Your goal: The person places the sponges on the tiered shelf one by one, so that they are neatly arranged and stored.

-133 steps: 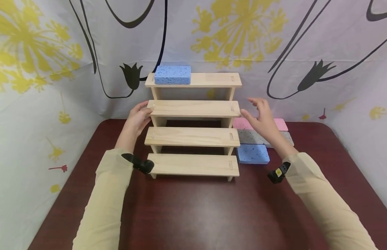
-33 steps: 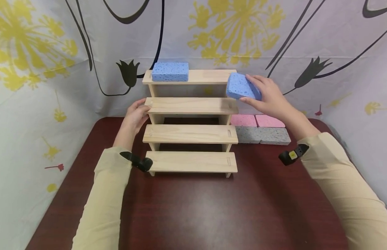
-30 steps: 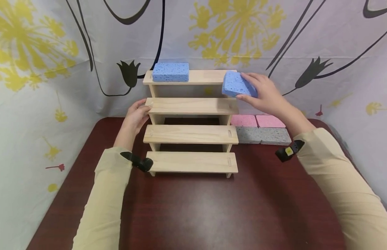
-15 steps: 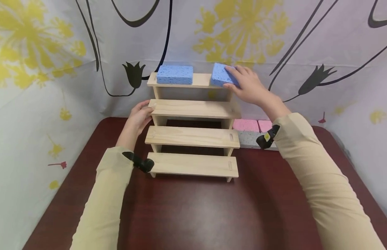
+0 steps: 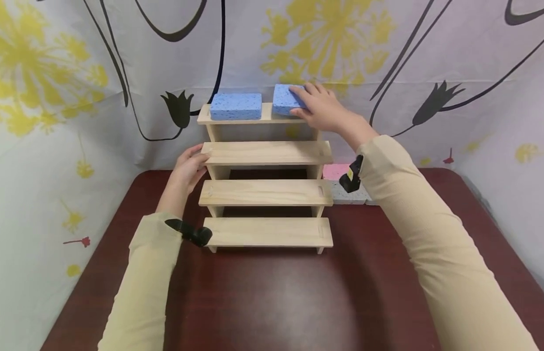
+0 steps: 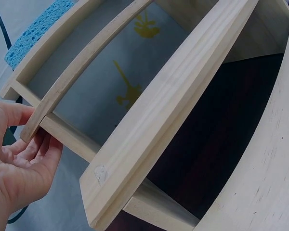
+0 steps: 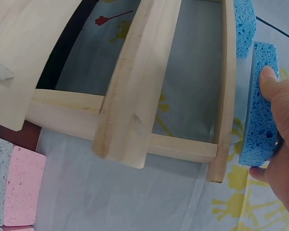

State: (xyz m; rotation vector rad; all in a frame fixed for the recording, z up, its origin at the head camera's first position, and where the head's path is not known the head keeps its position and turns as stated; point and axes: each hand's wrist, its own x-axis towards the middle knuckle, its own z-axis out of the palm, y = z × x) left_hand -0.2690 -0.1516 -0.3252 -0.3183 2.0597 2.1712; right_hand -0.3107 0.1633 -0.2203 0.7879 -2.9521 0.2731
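The right hand (image 5: pixel 321 108) grips a blue sponge (image 5: pixel 285 100) just above the top wooden shelf (image 5: pixel 266 115) while the left hand (image 5: pixel 188 169) pinches the shelf below (image 5: pixel 267 152).

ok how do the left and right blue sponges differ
The left sponge rests on the top shelf; the right sponge is held just above it in the right hand. The left sponge is untouched; the hand partly covers the right sponge. Both are blue and pitted.

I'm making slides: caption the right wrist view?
Right hand gripping a blue sponge above a wooden rack's top shelf.
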